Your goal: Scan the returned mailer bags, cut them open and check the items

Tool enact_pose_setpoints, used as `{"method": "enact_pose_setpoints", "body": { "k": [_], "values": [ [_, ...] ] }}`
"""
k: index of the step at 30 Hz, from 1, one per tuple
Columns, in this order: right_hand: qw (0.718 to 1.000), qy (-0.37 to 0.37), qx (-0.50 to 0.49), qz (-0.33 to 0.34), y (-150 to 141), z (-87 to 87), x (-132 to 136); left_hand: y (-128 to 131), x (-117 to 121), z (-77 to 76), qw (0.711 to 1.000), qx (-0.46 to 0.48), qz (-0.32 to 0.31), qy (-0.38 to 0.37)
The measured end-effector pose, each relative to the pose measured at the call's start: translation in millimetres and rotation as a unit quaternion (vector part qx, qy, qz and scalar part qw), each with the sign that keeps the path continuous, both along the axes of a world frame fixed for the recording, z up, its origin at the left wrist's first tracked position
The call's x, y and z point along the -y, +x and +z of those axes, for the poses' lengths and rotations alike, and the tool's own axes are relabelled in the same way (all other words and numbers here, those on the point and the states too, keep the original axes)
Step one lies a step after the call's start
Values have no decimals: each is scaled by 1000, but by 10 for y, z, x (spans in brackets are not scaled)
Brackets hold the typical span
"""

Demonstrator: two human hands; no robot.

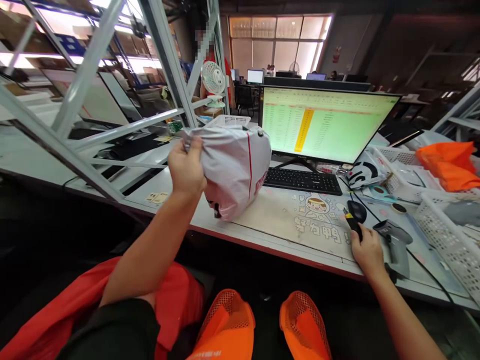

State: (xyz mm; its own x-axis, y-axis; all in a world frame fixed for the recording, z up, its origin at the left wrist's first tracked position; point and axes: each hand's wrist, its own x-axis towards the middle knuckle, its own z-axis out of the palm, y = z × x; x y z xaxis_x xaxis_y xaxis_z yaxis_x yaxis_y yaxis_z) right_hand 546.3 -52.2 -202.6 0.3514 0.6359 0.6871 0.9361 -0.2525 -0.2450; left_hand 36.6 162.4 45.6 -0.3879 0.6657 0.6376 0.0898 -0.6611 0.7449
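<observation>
Since the bag [236, 170] looks soft, kinda slick, I'd pinch its corner like my left hand [187, 167] does; right hand [368, 252] grips a cutter [352, 222].

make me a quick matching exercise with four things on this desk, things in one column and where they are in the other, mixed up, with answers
1. plastic mailer bag
2. utility knife
3. keyboard
4. barcode scanner

A. in front of the monitor
B. touched by the right hand
C. beside that hand, near the desk edge
D. gripped by the left hand

Pairs: 1-D, 2-B, 3-A, 4-C
</observation>
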Motion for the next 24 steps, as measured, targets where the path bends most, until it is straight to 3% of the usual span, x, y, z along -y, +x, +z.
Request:
{"method": "enact_pose_setpoints", "body": {
  "k": [2,3,5,8,12,14,15,17,18,21,24],
  "values": [
    [1000,18,-15,2,3,-6,3,-43,-381,165,998,19,-46,-35],
    [999,25,-22,4,6,-8,6,-66,-513,155,996,28,-62,-58],
    [999,36,-34,10,14,-8,16,-115,-617,-54,990,46,-73,-109],
    [998,49,-44,15,26,-10,30,-214,-350,-723,977,68,-48,-195],
    [998,42,-50,17,37,-22,27,-497,447,-1724,957,39,-19,-287],
    [998,35,-49,20,38,-25,16,-736,812,-2040,940,-8,-33,-338],
    [998,33,-49,21,38,-24,10,-861,956,-2127,928,-37,-48,-369],
    [998,33,-47,17,38,-20,1,-1058,1157,-2165,918,-131,-23,-373],
    [998,34,-46,14,38,-18,-2,-1104,1213,-2132,922,-194,14,-336],
    [999,28,-45,7,40,-13,2,-965,1213,-1941,904,-393,91,-141],
    [999,16,-43,9,44,-15,22,-531,981,-1807,864,-501,6,-48]
  ]
}}
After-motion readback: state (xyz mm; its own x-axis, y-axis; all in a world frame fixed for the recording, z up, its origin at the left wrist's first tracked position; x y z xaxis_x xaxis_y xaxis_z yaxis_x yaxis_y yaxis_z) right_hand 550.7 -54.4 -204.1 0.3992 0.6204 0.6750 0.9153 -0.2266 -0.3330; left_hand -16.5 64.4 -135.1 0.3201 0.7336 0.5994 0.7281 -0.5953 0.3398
